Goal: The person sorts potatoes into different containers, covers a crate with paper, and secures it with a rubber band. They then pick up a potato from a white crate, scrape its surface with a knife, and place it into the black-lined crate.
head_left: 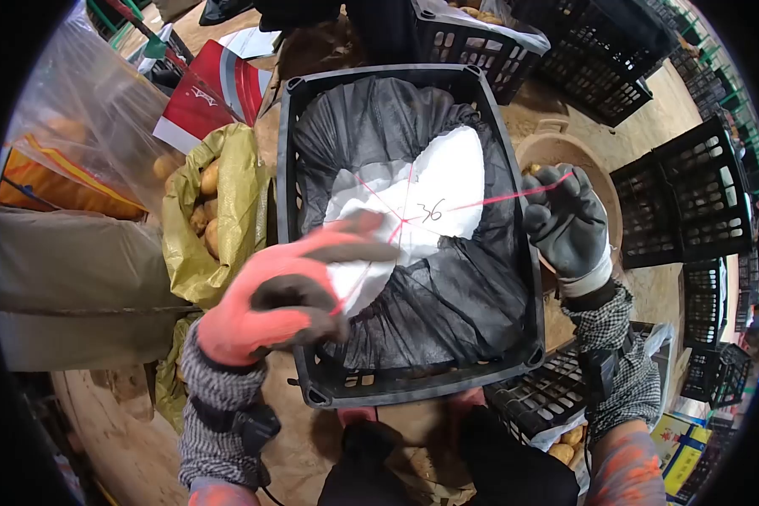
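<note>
A black plastic crate (pixel 523 287) holds a bundle wrapped in dark cloth (pixel 379 110). White paper (pixel 451 181) marked "36" lies on the bundle, with pink string (pixel 405 221) crossing over it. My left hand (pixel 291 291), in a red and grey glove, is over the lower left of the bundle, thumb and fingers curled near a strand of string; it is slightly blurred. My right hand (pixel 569 221), in a grey glove, is past the crate's right edge, its fingers pinched on the string, which is pulled taut from the knot.
A yellow-green sack (pixel 181 219) of potatoes stands left of the crate, by a red box (pixel 198 93). A tan basin (pixel 603 173) sits behind my right hand. Black crates (pixel 683 198) stand at the right and top. My legs are below.
</note>
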Available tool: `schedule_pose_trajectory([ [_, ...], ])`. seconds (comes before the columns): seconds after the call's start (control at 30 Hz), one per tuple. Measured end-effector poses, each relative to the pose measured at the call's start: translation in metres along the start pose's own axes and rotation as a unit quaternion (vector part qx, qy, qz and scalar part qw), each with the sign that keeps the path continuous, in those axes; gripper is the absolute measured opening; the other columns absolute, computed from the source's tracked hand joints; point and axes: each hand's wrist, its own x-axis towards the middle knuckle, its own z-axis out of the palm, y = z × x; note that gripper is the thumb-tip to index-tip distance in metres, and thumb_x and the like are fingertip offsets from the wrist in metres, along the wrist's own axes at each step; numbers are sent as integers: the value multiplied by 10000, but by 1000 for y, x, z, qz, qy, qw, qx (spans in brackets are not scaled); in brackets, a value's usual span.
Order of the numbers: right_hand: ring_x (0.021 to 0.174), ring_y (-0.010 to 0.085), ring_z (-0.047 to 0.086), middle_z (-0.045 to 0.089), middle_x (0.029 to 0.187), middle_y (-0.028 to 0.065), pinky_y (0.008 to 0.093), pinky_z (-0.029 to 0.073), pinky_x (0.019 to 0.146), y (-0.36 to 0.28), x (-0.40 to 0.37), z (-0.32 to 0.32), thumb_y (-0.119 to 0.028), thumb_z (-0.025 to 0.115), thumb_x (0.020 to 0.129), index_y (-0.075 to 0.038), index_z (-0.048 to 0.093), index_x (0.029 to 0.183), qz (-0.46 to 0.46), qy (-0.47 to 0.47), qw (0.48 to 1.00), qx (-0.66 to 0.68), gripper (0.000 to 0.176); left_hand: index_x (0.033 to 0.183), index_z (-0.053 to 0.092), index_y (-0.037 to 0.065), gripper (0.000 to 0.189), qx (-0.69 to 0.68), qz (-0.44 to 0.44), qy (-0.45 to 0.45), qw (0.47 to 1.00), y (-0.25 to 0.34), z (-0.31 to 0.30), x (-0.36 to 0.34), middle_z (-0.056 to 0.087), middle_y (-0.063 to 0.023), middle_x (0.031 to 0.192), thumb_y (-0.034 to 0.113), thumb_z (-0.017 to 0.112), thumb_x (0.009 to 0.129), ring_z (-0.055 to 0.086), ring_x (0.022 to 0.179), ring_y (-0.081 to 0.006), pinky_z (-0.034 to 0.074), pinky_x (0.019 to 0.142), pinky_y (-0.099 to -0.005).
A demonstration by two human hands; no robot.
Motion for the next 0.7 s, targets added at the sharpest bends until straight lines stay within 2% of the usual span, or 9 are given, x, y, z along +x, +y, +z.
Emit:
schedule_pose_trajectory([
  [0.03,1067,272,583,583,1149,99,386,518,861,5,2,2,-216,363,1018,-92,522,935,-4,-26,995,98,218,646,628,48,352,-90,-3,-54,994,-6,5,15,624,-255,1124,384,601,749,495,1201,-419,191,1095,-600],
  [0.1,874,227,597,556,907,51,296,509,705,3,10,9,-211,392,1003,-106,493,880,28,-59,987,148,191,641,565,53,346,-166,-93,-46,981,-2,20,37,650,-194,886,348,565,821,593,1024,-347,306,1063,-558],
  [0.17,628,142,472,398,715,4,214,390,534,-5,10,-2,-178,391,992,-112,424,804,85,-51,993,-68,202,699,440,69,377,-291,-27,63,954,-29,26,53,357,-32,516,341,492,955,451,497,-157,454,536,-309],
  [0.2,538,93,292,303,670,-18,201,279,461,-7,8,-4,-187,412,977,-127,357,761,35,84,978,-187,231,699,440,69,377,-292,-28,59,954,-40,19,53,357,-32,516,341,492,955,451,497,-157,454,536,-309],
  [0.23,538,93,292,303,670,-18,201,279,461,-10,2,-15,-187,412,977,-127,357,761,32,86,978,-187,231,737,460,56,350,-257,-95,76,959,-50,8,49,391,-17,569,326,523,950,423,512,-128,437,546,-290],
  [0.43,572,123,425,401,678,18,222,368,492,-12,-31,-40,-299,535,937,-115,375,780,61,107,938,-324,290,1102,565,-1,272,-137,-284,115,942,-40,38,51,533,-7,790,207,524,932,500,707,-73,426,682,-228],
  [0.5,584,137,484,491,683,53,239,389,503,-25,-40,-12,-291,544,922,-97,415,772,101,142,903,-392,277,1254,520,8,434,-143,-233,20,962,-56,41,52,513,-8,897,122,626,849,479,825,-58,424,730,-222],
  [0.67,635,184,609,644,733,185,257,468,514,-65,-33,62,-259,679,839,-9,577,812,108,-84,849,-511,271,1264,533,48,511,59,-266,-44,961,-59,49,56,548,-23,920,146,705,792,535,806,-121,456,742,-274],
  [0.7,677,175,636,654,762,170,254,468,492,-63,-45,50,-227,720,813,-14,622,836,16,-25,851,-524,236,1264,533,48,511,59,-266,-45,961,-66,52,55,548,-23,920,146,705,792,535,806,-121,456,742,-274],
])
